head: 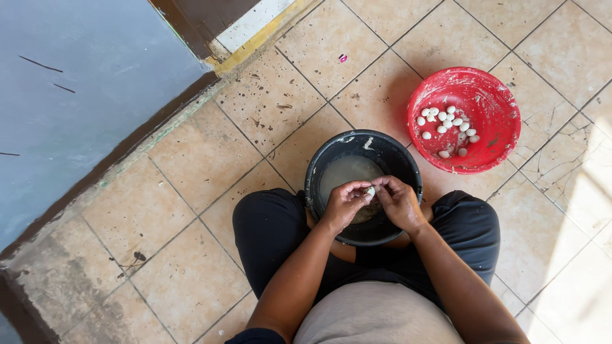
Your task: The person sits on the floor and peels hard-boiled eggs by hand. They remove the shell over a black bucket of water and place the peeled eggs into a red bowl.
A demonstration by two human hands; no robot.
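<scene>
Red basin (494,137) of small white eggs (448,122) sitting on tiled floor (204,159) beside black bucket (319,169) of cloudy water, left hand (344,202) and right hand (398,200) meeting over bucket, fingertips of both pinching one small white egg (370,190) between them.

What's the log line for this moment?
both hands pinch small white egg | over black bucket | red bowl holds white eggs
</scene>
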